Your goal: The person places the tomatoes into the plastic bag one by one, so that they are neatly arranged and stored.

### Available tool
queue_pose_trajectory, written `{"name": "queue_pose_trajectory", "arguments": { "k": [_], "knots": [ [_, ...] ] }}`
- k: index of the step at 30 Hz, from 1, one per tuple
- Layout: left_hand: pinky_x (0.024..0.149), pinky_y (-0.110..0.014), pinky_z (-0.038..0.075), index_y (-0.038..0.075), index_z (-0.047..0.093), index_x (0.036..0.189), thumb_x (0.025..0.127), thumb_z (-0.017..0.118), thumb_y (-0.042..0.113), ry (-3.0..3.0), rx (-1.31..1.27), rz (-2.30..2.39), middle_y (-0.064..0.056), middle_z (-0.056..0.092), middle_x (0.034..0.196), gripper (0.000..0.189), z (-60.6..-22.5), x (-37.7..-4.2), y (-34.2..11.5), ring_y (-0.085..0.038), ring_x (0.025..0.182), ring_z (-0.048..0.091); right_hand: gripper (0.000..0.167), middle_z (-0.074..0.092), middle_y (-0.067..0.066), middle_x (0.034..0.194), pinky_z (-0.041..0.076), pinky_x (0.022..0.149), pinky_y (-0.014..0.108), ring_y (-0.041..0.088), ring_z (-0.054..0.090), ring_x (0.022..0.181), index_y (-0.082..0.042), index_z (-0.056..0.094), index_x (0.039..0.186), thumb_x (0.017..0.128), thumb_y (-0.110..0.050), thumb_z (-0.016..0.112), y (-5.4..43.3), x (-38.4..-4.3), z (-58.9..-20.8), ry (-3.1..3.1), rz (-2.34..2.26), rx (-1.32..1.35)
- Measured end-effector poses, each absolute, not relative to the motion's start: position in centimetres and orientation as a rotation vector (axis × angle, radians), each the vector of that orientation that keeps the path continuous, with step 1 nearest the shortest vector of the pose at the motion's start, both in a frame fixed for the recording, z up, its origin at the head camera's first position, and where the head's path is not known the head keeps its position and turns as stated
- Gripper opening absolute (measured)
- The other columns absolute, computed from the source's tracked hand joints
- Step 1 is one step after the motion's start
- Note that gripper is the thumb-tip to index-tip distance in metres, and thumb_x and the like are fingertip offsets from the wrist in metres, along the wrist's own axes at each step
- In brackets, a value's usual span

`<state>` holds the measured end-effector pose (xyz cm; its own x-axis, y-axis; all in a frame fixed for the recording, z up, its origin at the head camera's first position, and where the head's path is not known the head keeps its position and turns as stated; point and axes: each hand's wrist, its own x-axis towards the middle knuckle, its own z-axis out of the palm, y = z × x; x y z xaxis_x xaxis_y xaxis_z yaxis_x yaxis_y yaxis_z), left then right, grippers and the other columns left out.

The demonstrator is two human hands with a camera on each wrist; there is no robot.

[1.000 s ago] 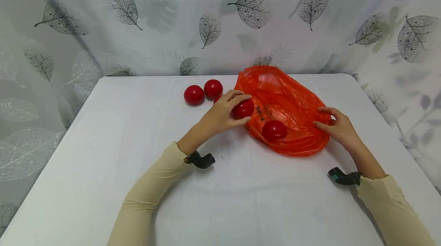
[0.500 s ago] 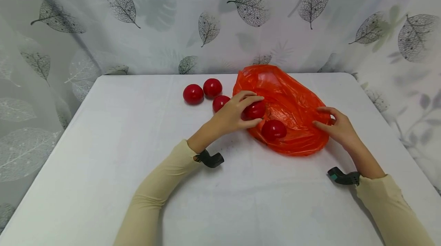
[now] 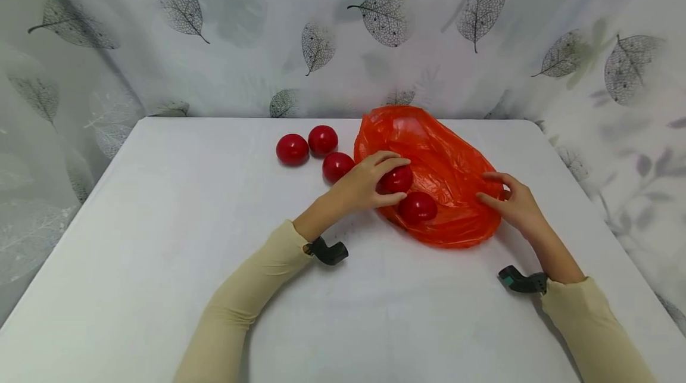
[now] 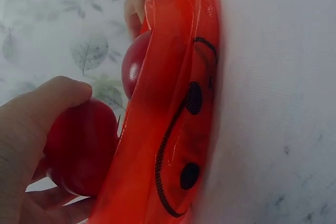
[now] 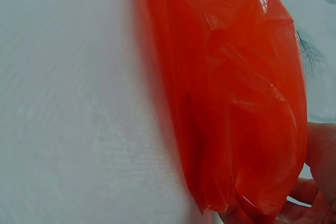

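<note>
In the head view my left hand (image 3: 360, 185) holds a glossy red tomato (image 3: 398, 179), thumb on one side and fingers on the other, over the left edge of an orange-red plastic bag (image 3: 455, 159). A second tomato (image 3: 418, 208) lies in the bag, near its front. The left wrist view has the held tomato (image 4: 84, 148) beside the bag's rim, and dark printing on the bag (image 4: 152, 108). At the bag's right side, my right hand (image 3: 517, 204) pinches the edge between thumb and fingers. The right wrist view shows mostly crumpled bag (image 5: 236, 87), hiding part of that hand.
Left of the bag, three more tomatoes sit close together on the white table (image 3: 187, 210): a left one (image 3: 292, 149), a back one (image 3: 323, 140) and a front one (image 3: 337, 167) close behind my left hand. A leaf-patterned curtain (image 3: 236, 73) hangs behind the table.
My left hand has carried its tomato rightward from beside the bag to over its left edge. The tomato behind that hand now shows more fully. My right hand keeps its hold.
</note>
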<state>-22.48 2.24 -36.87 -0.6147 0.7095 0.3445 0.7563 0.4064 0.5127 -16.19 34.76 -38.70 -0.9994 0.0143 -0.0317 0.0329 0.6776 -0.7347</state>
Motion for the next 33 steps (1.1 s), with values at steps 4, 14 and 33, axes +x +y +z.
{"name": "queue_pose_trajectory", "arguments": {
  "k": [4, 14, 33],
  "knots": [
    [0.098, -0.033, 0.051, 0.012, 0.052, 0.139, 0.087, 0.073, 0.031, -2.616, -1.329, -0.974, -0.009, 0.048, 0.141, 0.059, -37.04, -22.37, 2.17, -0.024, 0.130, 0.046, 0.056, 0.040, 0.031, 0.139, 0.047, 0.065, 0.009, 0.032, 0.044, 0.102, 0.004, 0.039, 0.142, 0.098, -0.024, 0.059, 34.85, -16.15, -38.67, 2.863, -1.242, 0.035],
    [0.097, -0.034, 0.051, 0.012, 0.052, 0.139, 0.087, 0.073, 0.031, -2.694, -1.319, -0.937, -0.008, 0.048, 0.141, 0.059, -37.47, -22.15, 2.05, -0.024, 0.130, 0.046, 0.056, 0.039, 0.032, 0.139, 0.044, 0.065, 0.006, 0.035, 0.043, 0.105, 0.005, 0.038, 0.143, 0.098, -0.021, 0.058, 34.59, -16.34, -38.84, 2.860, -1.267, 0.034],
    [0.100, -0.038, 0.049, 0.010, 0.051, 0.139, 0.087, 0.074, 0.028, -2.748, -1.374, -0.852, -0.011, 0.046, 0.142, 0.060, -37.91, -21.89, 2.08, -0.027, 0.131, 0.046, 0.056, 0.040, 0.033, 0.139, 0.046, 0.065, 0.008, 0.036, 0.045, 0.104, 0.006, 0.038, 0.142, 0.098, -0.021, 0.058, 34.81, -16.06, -39.14, 2.882, -1.246, 0.017]
  ]
}}
